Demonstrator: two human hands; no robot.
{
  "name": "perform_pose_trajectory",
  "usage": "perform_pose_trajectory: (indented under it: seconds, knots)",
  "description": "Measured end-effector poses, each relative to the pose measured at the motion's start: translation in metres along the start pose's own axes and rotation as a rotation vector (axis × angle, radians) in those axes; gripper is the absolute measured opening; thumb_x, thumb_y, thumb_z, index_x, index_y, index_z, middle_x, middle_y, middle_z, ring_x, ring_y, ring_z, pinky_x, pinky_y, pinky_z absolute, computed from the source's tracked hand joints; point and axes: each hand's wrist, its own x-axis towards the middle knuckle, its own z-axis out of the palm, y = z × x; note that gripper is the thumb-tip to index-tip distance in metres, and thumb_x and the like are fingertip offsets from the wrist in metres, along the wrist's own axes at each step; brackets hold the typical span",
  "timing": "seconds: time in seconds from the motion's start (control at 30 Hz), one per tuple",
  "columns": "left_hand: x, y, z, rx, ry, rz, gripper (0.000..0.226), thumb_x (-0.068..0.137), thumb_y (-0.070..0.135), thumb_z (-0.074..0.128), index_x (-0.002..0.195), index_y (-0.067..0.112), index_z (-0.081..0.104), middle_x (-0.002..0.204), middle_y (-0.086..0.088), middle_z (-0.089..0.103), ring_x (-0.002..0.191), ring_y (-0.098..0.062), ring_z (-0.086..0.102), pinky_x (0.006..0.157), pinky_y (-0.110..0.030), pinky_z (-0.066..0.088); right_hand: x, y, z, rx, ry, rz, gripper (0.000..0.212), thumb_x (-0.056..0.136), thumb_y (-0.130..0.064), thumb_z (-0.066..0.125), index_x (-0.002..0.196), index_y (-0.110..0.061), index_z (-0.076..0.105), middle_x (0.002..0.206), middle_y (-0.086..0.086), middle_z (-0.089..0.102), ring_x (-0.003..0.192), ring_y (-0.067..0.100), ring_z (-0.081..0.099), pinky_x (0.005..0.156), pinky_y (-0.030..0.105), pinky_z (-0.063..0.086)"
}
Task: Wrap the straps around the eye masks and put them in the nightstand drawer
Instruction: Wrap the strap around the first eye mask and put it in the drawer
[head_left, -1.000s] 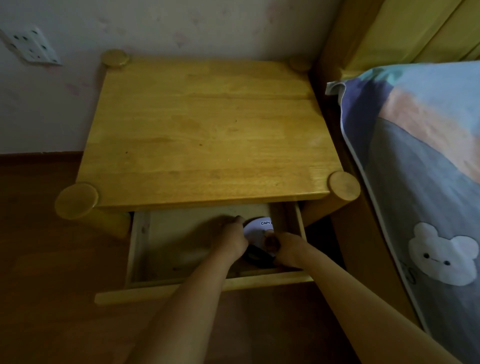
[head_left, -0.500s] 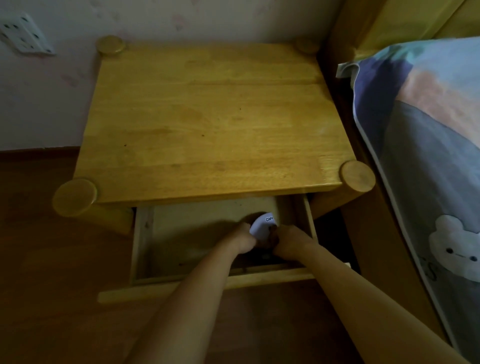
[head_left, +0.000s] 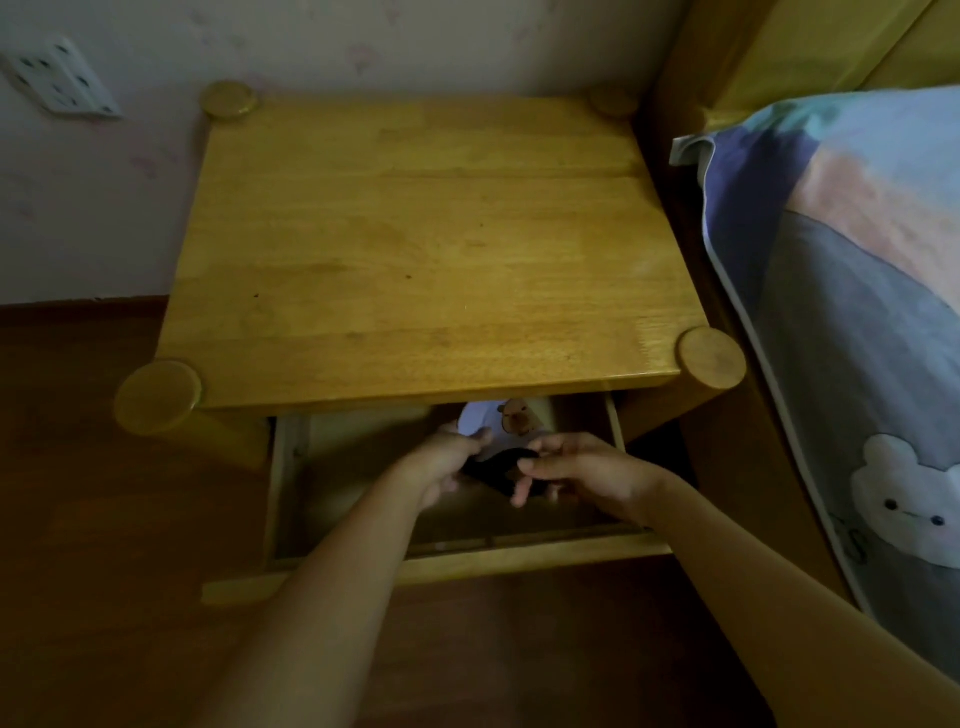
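Hands in open drawer (head_left: 280, 467), left hand (head_left: 441, 462) pinching eye mask (head_left: 511, 423)

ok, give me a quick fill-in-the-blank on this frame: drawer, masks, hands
1. The nightstand drawer is ____.
2. Both hands, the left hand and the right hand, are reaching into the ____.
3. The white eye mask has a brown ____ printed on it.
4. A ____ eye mask lies between the hands.

Missing words: open; drawer; animal; black
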Motion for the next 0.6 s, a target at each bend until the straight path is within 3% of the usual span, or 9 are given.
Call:
perform_pose_trajectory:
  seconds: [0.07, 0.2, 0.33, 0.6]
  knots:
    - [-0.001, -0.001, 0.002, -0.069, -0.003, -0.02, 0.031, 0.097, 0.021, 0.049, 0.127, 0.011, 0.048, 0.125, -0.013, 0.058, 0.115, -0.027, 0.056, 0.097, -0.044, 0.047, 0.003, 0.005, 0.005, -0.131, 0.038, 0.014, 0.011, 0.096, -0.024, 0.052, 0.1, -0.016, 0.059, 0.072, 0.002, 0.072, 0.073, 0.001, 0.062, 0.067, 0.022, 0.04]
    - [-0.007, -0.001, 0.002, -0.17, -0.07, -0.026, 0.023, 0.098, 0.023, 0.048, 0.119, 0.012, 0.051, 0.107, -0.012, 0.062, 0.095, -0.023, 0.061, 0.072, -0.032, 0.053, 0.006, 0.005, 0.006, -0.087, 0.163, -0.119, 0.008, 0.098, -0.022, 0.05, 0.094, -0.019, 0.056, 0.057, 0.005, 0.064, 0.054, 0.018, 0.054, 0.052, 0.024, 0.036]
    - [-0.012, -0.001, 0.004, -0.067, -0.085, 0.038, 0.021, 0.097, 0.025, 0.049, 0.115, 0.015, 0.054, 0.097, -0.007, 0.061, 0.084, -0.018, 0.058, 0.065, -0.025, 0.049, 0.004, 0.004, 0.007, -0.08, 0.208, -0.2, 0.011, 0.097, -0.022, 0.052, 0.089, -0.023, 0.058, 0.055, 0.004, 0.059, 0.049, 0.013, 0.051, 0.046, 0.02, 0.037]
    - [-0.013, -0.007, -0.005, 0.253, -0.103, 0.142, 0.015, 0.099, 0.024, 0.045, 0.112, 0.024, 0.053, 0.076, 0.001, 0.057, 0.054, -0.007, 0.045, 0.053, -0.02, 0.045, -0.008, 0.002, -0.001, 0.017, 0.302, -0.246, 0.015, 0.096, -0.01, 0.053, 0.081, -0.012, 0.056, 0.052, 0.004, 0.048, 0.043, 0.008, 0.043, 0.042, 0.016, 0.035]
